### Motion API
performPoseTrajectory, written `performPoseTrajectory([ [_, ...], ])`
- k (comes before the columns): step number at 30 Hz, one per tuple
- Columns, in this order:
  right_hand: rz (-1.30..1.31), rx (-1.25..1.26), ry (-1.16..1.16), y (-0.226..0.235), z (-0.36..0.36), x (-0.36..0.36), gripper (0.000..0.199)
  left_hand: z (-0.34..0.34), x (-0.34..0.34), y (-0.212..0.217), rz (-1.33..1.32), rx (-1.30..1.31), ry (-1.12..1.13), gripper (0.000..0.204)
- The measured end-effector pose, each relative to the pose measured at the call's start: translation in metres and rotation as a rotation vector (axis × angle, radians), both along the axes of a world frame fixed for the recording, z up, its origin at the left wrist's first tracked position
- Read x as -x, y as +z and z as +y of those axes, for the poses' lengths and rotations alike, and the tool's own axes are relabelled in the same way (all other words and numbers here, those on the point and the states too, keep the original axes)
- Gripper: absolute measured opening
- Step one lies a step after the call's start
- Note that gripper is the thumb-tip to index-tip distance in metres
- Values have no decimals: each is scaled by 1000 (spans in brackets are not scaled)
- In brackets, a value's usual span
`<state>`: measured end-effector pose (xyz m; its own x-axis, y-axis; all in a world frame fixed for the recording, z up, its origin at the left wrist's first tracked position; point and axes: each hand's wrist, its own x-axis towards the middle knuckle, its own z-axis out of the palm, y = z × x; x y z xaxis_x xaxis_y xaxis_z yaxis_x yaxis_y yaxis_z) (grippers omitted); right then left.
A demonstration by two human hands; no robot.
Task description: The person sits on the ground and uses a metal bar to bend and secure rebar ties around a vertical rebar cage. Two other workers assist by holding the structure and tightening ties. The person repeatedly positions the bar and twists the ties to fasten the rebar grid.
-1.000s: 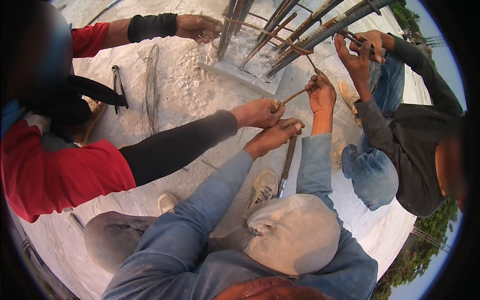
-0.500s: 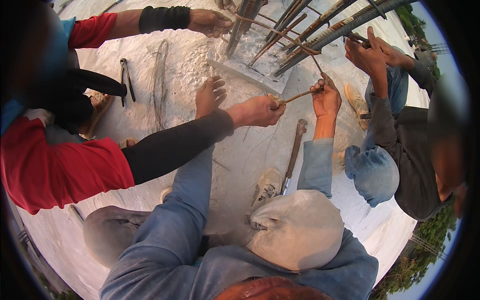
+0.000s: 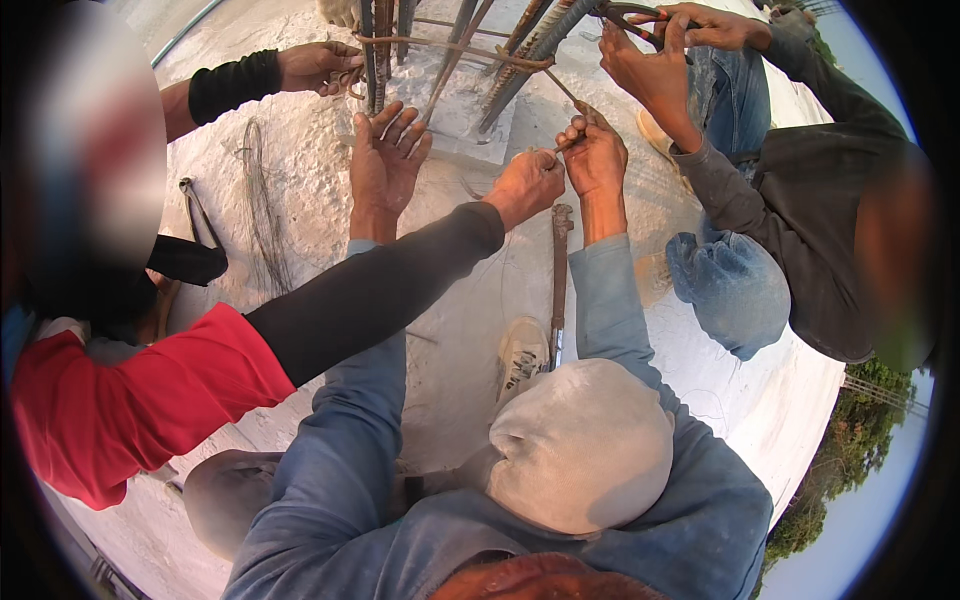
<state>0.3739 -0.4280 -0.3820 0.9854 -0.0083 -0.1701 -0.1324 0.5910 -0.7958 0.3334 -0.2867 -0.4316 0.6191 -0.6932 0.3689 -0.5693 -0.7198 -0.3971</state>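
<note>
My left hand (image 3: 388, 152) is open with fingers spread, held just in front of a cluster of upright rusty rebars (image 3: 383, 45) set in a concrete base. My right hand (image 3: 596, 152) is closed on a thin rusty rod (image 3: 563, 88) that runs up to the bars. A co-worker's hand (image 3: 525, 183) in a black sleeve grips the same rod right beside mine. A thin horizontal tie bar (image 3: 450, 45) wraps around the rebars.
The co-worker's other hand (image 3: 318, 66) holds the bars at the left. A second person in dark grey at the right works a plier-like tool (image 3: 625, 14). On the dusty white ground lie a long rusty tool (image 3: 558, 285), a wire bundle (image 3: 262, 205), pincers (image 3: 198, 210) and a shoe (image 3: 522, 352).
My left hand let go near the long rusty tool, moved left and up toward the rebars, and opened. My right hand and the co-worker's hand stayed on the thin rod.
</note>
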Motion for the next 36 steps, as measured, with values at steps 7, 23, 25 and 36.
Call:
performPoseTrajectory([
  [7, -5, -71, -58, 3, 14, 11, 26, 34, -2, -7, 55, 101, -207, 7],
  [23, 57, -40, -9, 4, -6, -12, 33, -15, 7, 18, -131, -146, 29, 8],
  [25, 52, -43, -23, 6, -4, -10, 33, -10, 6, 23, 108, -419, -12, 27],
  [36, 127, -463, -6, 6, 12, -1, 34, 18, 7, 37, 148, 10, -120, 34],
])
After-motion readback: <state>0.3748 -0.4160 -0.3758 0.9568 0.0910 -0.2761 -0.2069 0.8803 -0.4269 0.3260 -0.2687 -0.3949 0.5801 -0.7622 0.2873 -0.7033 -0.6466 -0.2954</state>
